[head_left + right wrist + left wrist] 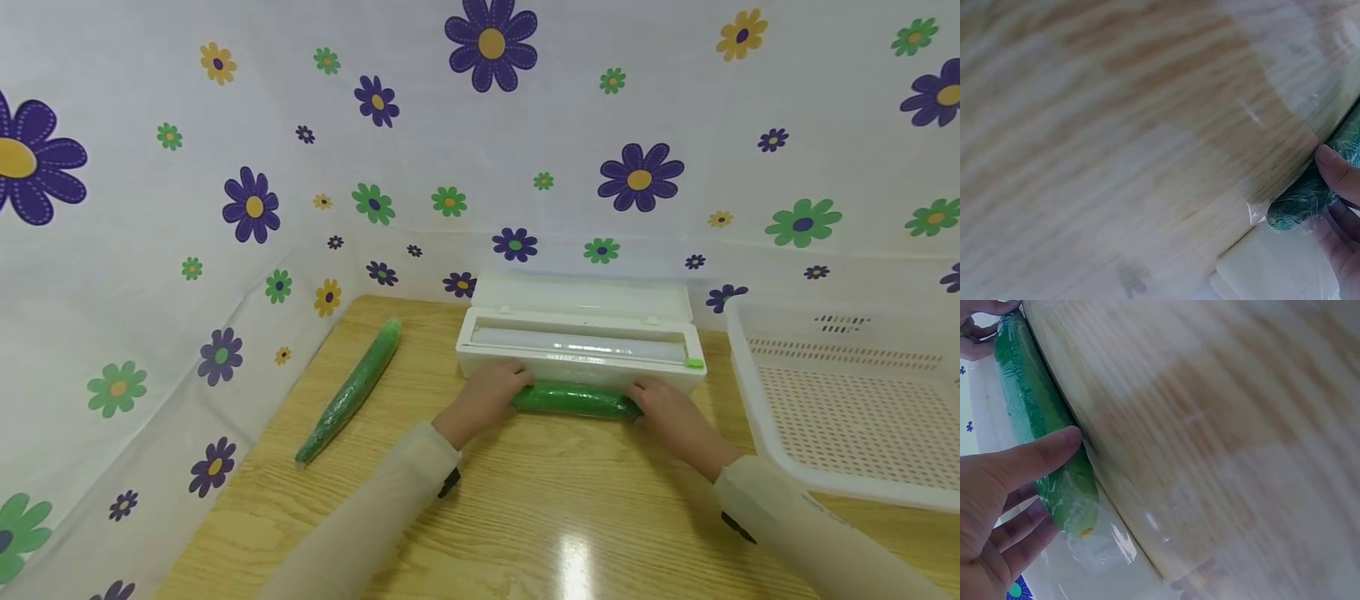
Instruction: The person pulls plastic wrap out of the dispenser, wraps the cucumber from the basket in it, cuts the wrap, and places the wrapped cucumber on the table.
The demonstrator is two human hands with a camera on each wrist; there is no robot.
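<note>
A green cucumber (576, 400) wrapped in clear film lies on the wooden table just in front of an open white cling-film dispenser (581, 346). My left hand (501, 385) holds its left end, and in the left wrist view the thumb (1041, 456) lies on the cucumber (1035, 419) with the fingers on its other side. My right hand (654, 398) holds the right end; in the right wrist view its thumb (1341, 172) rests on the film-covered tip (1304, 200). Loose film trails off the left tip (1100, 544).
A second film-wrapped cucumber (352, 387) lies diagonally at the table's left edge. A white perforated basket (757, 417) stands at the right. Flowered sheeting (480, 167) walls in the back and left. Bare wooden tabletop (570, 517) lies in front of me.
</note>
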